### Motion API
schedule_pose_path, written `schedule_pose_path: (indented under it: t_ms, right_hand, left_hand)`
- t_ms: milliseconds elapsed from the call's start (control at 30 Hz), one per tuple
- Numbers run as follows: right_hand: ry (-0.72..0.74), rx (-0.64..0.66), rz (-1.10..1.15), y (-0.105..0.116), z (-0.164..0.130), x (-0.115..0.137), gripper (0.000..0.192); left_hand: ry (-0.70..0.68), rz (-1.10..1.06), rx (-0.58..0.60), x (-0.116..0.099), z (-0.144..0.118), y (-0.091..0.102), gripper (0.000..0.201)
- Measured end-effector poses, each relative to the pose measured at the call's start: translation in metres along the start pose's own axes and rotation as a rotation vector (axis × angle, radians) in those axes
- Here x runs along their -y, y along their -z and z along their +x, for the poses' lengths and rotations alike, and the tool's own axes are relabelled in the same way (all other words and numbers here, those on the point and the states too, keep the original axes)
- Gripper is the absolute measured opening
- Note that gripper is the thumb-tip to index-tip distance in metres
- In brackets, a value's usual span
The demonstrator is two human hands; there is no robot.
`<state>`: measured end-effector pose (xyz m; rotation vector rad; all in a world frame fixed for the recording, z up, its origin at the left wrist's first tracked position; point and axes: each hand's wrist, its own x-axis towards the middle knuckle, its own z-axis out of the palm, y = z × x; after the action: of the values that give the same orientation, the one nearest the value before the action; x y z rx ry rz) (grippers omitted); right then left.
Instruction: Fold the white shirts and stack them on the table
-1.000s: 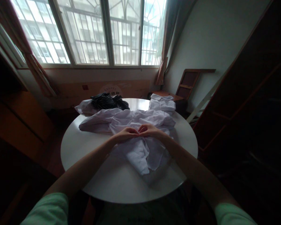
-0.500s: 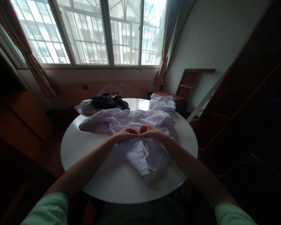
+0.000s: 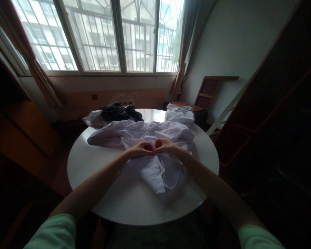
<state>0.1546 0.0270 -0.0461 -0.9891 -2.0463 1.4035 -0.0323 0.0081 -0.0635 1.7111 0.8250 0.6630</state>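
A white shirt [image 3: 152,173] lies spread and rumpled across the middle of the round table, its lower end split in two flaps toward me. My left hand [image 3: 142,148] pinches the shirt's front at the middle, thumb and fingers closed on the cloth. Right beside it, my right hand [image 3: 164,146] pinches the same spot, so the fingertips of both hands meet. Any button between the fingertips is too small to make out. The shirt's far part stretches left and right beyond my hands.
The white round table [image 3: 93,166] bears it all. At its back left a black striped garment [image 3: 119,112] lies on white cloth [image 3: 94,118]. Folded white shirts [image 3: 179,114] are stacked at the back right. A wooden chair [image 3: 208,91] stands behind, beneath the barred window [image 3: 98,38].
Both hands stay at the same spot on the shirt. Only the fingers of my left hand have shifted slightly; everything else lies as before.
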Motion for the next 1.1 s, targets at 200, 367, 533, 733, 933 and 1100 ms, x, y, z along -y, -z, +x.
schedule_pose_path:
  t_ms: [200,367,533,733,933,1100]
  right_hand:
    - [-0.013,-0.012,-0.035,-0.0010,0.0002,0.0009,0.025]
    - [-0.006,0.009,-0.015,-0.0008,-0.0011,0.0017,0.024]
    - [0.010,0.031,0.003,0.0004,0.0004,0.0001,0.022]
    - [0.018,0.034,-0.001,0.0000,-0.0001,0.0005,0.021]
    - [0.019,0.044,0.019,-0.0008,-0.0016,0.0015,0.023]
    - [0.003,0.048,0.006,0.0004,0.0006,-0.0015,0.024]
  left_hand:
    - [0.011,0.050,-0.027,0.0004,0.0009,-0.0006,0.032]
    - [0.006,0.014,0.016,-0.0005,0.0003,0.0010,0.031]
    - [-0.024,0.012,0.028,0.0013,0.0007,0.0017,0.031]
    - [-0.025,0.066,0.020,-0.0017,-0.0007,0.0014,0.029]
    - [-0.016,0.089,0.002,-0.0014,-0.0006,0.0024,0.029]
    - [-0.006,0.073,-0.003,-0.0005,-0.0003,0.0026,0.028]
